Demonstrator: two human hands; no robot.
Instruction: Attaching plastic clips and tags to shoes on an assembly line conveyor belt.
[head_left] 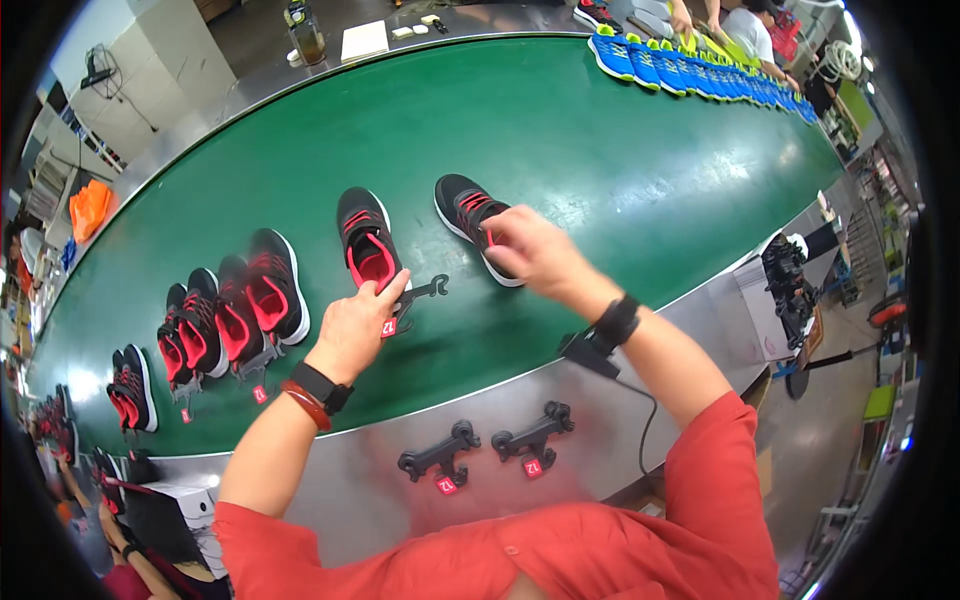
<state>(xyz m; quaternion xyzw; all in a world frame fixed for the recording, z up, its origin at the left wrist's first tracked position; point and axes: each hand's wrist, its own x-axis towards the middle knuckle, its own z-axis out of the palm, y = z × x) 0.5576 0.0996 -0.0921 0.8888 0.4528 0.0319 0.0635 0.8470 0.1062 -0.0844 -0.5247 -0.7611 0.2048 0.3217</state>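
Two black sneakers with red laces and red lining lie on the green belt before me. My left hand [358, 325] is closed at the heel of the left sneaker [362, 222]. Its fingers grip a black plastic shoe hanger [428, 288] whose hook sticks out to the right, with a red tag [390, 326] below. My right hand [540, 255], slightly blurred, has its fingers curled over the opening of the right sneaker [466, 205], hiding its heel. Two more shoe hangers [440, 451] [535, 440] with red tags lie on the metal ledge near my body.
Several matching sneakers [272, 280] with hangers stand on the belt at left. A row of blue shoes [675, 70] runs along the far right, where another person's hands [682, 18] work. A black cable [652, 410] hangs over the ledge. A white box [755, 300] stands right.
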